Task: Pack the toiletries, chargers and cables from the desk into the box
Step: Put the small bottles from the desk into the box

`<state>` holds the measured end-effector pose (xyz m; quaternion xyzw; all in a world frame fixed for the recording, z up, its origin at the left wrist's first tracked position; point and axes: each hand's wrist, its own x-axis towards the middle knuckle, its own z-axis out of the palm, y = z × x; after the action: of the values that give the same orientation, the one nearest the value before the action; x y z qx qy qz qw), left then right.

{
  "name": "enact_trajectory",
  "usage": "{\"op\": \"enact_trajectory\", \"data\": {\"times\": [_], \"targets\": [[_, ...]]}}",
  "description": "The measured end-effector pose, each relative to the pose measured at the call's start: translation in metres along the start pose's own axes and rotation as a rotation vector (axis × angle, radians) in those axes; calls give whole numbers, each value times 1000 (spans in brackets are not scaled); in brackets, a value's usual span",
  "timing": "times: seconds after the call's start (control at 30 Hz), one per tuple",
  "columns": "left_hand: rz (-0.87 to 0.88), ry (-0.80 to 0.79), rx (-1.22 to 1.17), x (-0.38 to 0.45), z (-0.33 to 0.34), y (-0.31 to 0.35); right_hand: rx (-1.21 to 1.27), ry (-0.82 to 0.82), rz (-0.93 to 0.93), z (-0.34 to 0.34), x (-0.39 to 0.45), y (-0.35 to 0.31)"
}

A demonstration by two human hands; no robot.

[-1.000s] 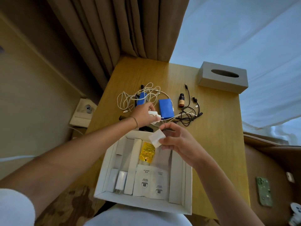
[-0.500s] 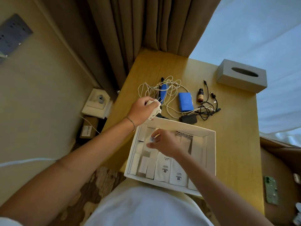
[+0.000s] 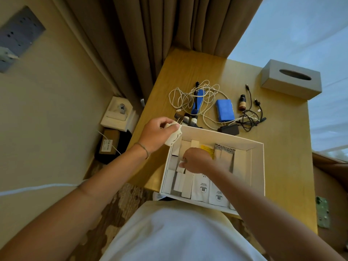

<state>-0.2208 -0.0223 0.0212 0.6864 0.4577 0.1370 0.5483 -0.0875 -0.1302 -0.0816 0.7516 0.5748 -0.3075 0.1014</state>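
Observation:
A white cardboard box (image 3: 257,172) sits at the desk's near edge, holding white sachets, small white cartons and a yellow packet (image 3: 207,150). My left hand (image 3: 157,133) is closed around a white plug charger (image 3: 172,138) just over the box's far left corner. My right hand (image 3: 197,160) is down inside the box, pinching a small white packet (image 3: 181,164) among the cartons. Behind the box lie a tangled white cable (image 3: 190,97), a blue power bank (image 3: 225,110), a blue stick-shaped item (image 3: 197,101), a small brown bottle (image 3: 242,102), black cables (image 3: 250,117), a black adapter (image 3: 230,129) and black combs (image 3: 185,117).
A grey tissue box (image 3: 291,79) stands at the desk's far right corner. Brown curtains (image 3: 160,31) hang behind the desk. On the floor to the left are a white stand (image 3: 117,113) and a dark box (image 3: 110,144). A green phone (image 3: 323,211) lies right of the desk.
My right hand went from above the box down into it with the small white packet. My left hand lifted the white charger from the cables to the box's corner. The view shifted left.

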Motion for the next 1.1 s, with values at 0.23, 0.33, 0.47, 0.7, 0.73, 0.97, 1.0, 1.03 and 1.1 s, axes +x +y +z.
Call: {"op": "enact_trajectory", "data": {"times": [0.23, 0.33, 0.47, 0.7, 0.73, 0.97, 1.0, 1.03, 1.1], "targets": [[-9, -72, 73, -6, -1, 2, 372, 170, 64, -4, -15, -4], [8, -111, 100, -6, 4, 6, 1202, 180, -26, -30, -37, 6], [71, -88, 156, -9, 15, 7, 1558, 54, -208, -44, -63, 16], [198, 67, 318, -9, 20, -1, 1231, 240, 130, -20, -46, 15], [222, 94, 359, -9, 18, -4, 1141, 252, 181, -16, -42, 16], [171, 49, 456, -3, 3, -24, 782, 334, 276, -3, -18, 11], [166, 40, 448, -3, 2, -26, 785, 336, 273, -3, -15, 10], [161, 34, 438, -4, 2, -28, 786, 339, 271, -4, -14, 9], [154, 32, 422, -4, 0, -31, 774, 361, 268, -5, -12, 7]]}}
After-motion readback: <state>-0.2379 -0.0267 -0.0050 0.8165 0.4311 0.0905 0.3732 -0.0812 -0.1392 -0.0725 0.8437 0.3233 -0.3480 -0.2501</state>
